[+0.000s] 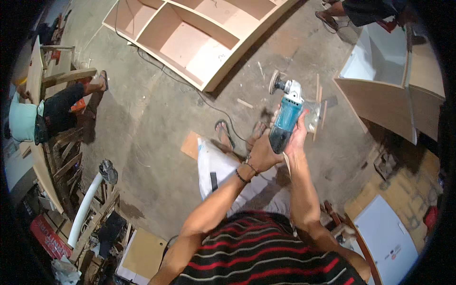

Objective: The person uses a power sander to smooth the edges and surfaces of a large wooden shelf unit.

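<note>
"Where is the angle grinder (288, 114), and how does it lie?"

"Up in both hands, over the concrete floor (152, 123); its long axis runs near to far, the far end leaning slightly right; the dark rear end is nearest the striped shirt (266, 247)."

"Which way does it point?"

"The pale metal head (294, 89) points far; the round disc (273, 82) juts out left from that head, clear of the floor."

"And the fingers?"

"The left hand (264, 151) is clamped on the dark rear end, though I cannot tell where its fingertips lie; the right hand (298, 135) grips the body from the right, its thumb along that side."

"What's around it?"

"A dark cord (207, 102) trails far left to a wooden shelf unit (227, 61); thin wood strips (319, 97) lie just right of the grinder's head."
</note>
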Available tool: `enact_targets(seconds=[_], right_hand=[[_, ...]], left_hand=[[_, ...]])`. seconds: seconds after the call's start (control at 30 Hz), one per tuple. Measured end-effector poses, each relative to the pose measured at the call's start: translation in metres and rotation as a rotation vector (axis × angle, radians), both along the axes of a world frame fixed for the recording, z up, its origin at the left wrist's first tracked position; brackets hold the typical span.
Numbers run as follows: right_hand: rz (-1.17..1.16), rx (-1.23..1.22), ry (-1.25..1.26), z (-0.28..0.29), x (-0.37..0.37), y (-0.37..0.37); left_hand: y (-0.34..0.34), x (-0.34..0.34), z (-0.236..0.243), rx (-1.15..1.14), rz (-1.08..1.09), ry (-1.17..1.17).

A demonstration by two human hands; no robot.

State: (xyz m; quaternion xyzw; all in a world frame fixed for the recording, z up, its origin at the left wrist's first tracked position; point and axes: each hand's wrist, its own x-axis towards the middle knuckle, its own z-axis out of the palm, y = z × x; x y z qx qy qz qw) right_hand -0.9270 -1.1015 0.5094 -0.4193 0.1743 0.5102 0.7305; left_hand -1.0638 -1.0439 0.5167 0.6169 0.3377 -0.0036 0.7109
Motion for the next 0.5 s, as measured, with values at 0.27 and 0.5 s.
enact_targets(seconds=[0.27, 0.5], right_hand=[[0.075, 0.022, -0.066, -0.149, 0.035, -0.012], [0.131, -0.053, -0.522, -0.243, 0.039, 0.014]], left_hand=[[-0.019, 0.036, -0.134, 0.033, 0.072, 0.053], [-0.001, 0.045, -0.257, 0.090, 0.100, -0.080]])
